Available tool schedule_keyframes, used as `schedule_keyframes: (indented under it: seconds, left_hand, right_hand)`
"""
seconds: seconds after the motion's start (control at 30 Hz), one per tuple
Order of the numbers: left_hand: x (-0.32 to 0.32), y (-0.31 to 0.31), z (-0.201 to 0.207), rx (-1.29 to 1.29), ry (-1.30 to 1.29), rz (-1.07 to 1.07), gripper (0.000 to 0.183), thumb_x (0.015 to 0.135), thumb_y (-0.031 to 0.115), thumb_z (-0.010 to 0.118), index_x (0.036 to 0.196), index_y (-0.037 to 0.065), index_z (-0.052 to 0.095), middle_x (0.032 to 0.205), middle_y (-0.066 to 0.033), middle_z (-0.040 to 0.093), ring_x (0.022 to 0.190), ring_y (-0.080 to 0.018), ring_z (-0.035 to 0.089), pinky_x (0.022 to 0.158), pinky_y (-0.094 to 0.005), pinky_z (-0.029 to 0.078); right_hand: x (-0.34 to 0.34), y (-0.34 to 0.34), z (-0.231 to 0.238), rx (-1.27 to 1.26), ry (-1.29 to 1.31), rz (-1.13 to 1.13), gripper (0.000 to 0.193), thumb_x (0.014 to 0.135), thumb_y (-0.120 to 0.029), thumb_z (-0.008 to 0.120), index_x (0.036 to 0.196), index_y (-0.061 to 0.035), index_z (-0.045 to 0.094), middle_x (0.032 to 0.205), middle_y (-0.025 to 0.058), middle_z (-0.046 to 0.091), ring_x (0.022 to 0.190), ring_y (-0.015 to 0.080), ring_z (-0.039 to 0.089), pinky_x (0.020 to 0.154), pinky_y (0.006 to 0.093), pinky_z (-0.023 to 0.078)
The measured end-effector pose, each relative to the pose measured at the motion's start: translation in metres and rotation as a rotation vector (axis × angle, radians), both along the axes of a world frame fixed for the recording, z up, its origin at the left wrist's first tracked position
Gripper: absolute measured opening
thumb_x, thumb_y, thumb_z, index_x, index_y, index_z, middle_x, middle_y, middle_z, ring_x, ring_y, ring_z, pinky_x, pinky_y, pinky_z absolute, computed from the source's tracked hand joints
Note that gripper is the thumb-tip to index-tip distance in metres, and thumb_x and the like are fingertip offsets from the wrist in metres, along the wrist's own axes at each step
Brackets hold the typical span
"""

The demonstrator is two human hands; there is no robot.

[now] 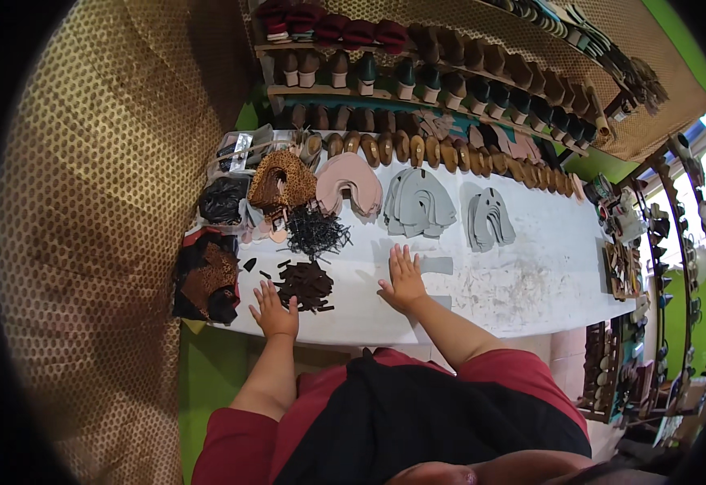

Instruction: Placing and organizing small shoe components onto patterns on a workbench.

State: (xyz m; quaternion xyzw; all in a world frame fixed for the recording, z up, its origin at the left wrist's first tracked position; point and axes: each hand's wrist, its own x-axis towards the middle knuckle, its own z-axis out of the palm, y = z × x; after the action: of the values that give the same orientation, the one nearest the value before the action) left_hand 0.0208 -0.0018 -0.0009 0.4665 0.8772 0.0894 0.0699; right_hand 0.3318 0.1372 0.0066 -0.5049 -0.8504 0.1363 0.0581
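Note:
My left hand (275,314) lies with fingers spread at the near left of the white table (353,319), beside a pile of short dark brown strips (305,285). Flat and open, my right hand (404,280) rests near the table's middle and holds nothing. Just to its right lies a flat grey piece (436,265), and a second grey piece (440,301) sits nearer me, partly behind my forearm. Behind the brown pile is a tangle of thin black strips (317,232).
Stacks of curved cut pieces stand farther back: leopard print (282,179), pink (348,179) and grey (419,202), plus a smaller grey stack (490,218). Brown shoe lasts (417,151) line the back edge. Shelves of shoes (339,69) rise behind. A bagged heap (207,279) sits at left.

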Motion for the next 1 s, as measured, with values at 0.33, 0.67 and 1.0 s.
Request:
schedule_keyframes:
  seconds: [0.33, 0.67, 1.0]
  left_hand:
    - [0.001, 0.002, -0.001, -0.011, 0.017, 0.011, 0.080, 0.092, 0.050, 0.056, 0.157, 0.015, 0.026, 0.164, -0.0079, 0.022, 0.152, -0.0298, 0.017, 0.119, -0.0588, 0.009]
    - [-0.002, 0.001, -0.005, -0.016, 0.026, 0.033, 0.078, 0.092, 0.047, 0.057, 0.157, 0.015, 0.027, 0.165, -0.0069, 0.021, 0.152, -0.0290, 0.016, 0.120, -0.0581, 0.010]
    - [0.006, 0.005, 0.005, -0.070, 0.033, 0.044, 0.076, 0.095, 0.044, 0.054, 0.158, 0.015, 0.023, 0.166, -0.0073, 0.017, 0.153, -0.0277, 0.014, 0.121, -0.0547, 0.009]
  right_hand:
    - [0.049, -0.030, 0.020, -0.188, -0.299, -0.028, 0.100, 0.091, -0.071, 0.039, 0.158, -0.0033, 0.010, 0.167, 0.0132, 0.008, 0.154, 0.0322, 0.001, 0.113, 0.0708, -0.007]
    - [0.068, -0.038, 0.033, -0.259, -0.332, 0.151, 0.094, 0.092, -0.072, 0.036, 0.158, -0.0075, 0.018, 0.167, 0.0077, 0.014, 0.154, 0.0313, 0.003, 0.113, 0.0726, -0.001]
    - [0.071, -0.041, 0.053, -0.386, -0.420, 0.211, 0.089, 0.094, -0.070, 0.035, 0.158, -0.0095, 0.020, 0.166, 0.0072, 0.014, 0.154, 0.0331, 0.005, 0.113, 0.0735, 0.003]
